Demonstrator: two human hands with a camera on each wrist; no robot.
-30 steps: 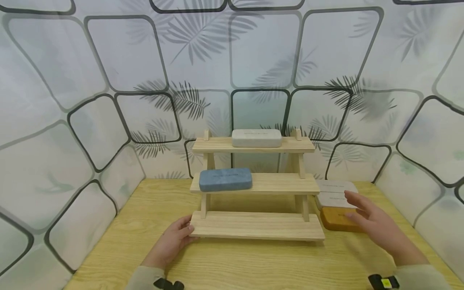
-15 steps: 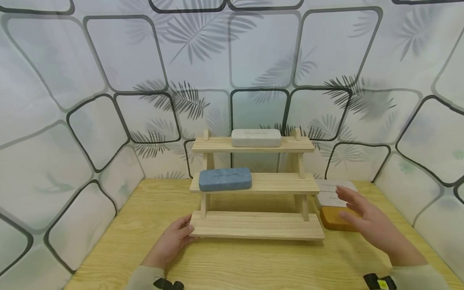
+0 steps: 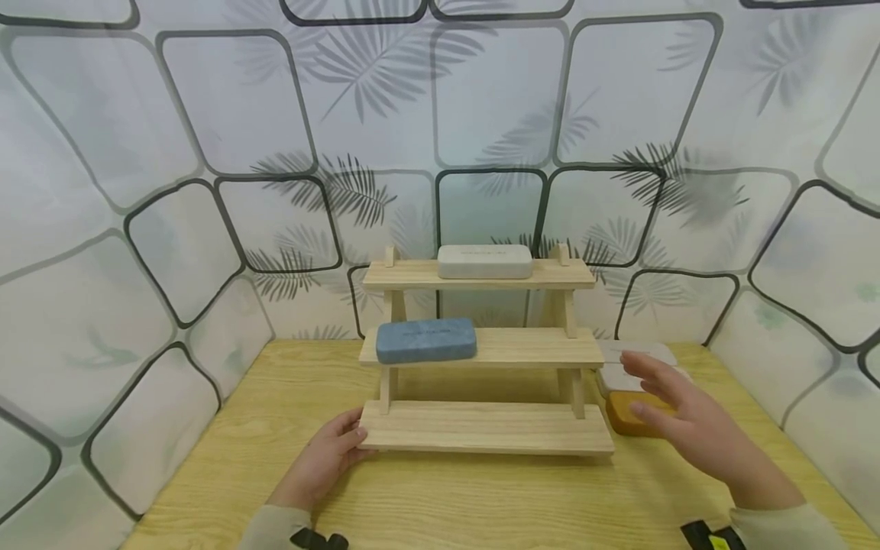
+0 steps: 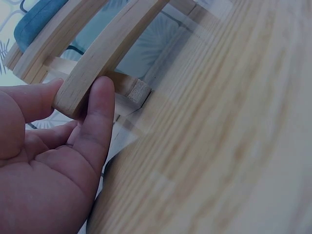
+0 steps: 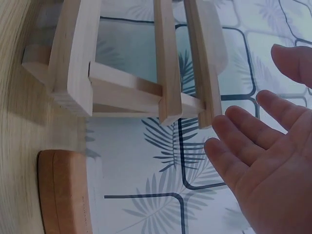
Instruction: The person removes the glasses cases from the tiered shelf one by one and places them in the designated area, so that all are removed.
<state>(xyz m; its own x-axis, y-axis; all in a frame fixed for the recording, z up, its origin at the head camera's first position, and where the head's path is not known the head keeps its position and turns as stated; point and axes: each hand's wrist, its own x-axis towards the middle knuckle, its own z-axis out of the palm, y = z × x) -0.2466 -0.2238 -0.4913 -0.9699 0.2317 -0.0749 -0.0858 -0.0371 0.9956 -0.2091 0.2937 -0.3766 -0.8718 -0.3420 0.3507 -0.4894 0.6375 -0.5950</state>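
Observation:
A three-tier wooden display stand is on the table. At the left end of its bottom shelf, my left hand grips the board; the left wrist view shows thumb and fingers pinching its end. An oblong blue case lies on the left half of the middle shelf, and a white case on the top shelf. My right hand is in the air to the right of the stand with fingers extended, holding nothing. It partly hides a mustard-brown case in the head view.
Behind the brown case lie pale grey-white cases, partly covered by my right hand. Patterned curtain-like cloth encloses the wooden table at the back and both sides.
My right hand has drifted left, a little closer to the stand, fingers still extended. The left hand keeps its grip, and the stand and cases stay in place.

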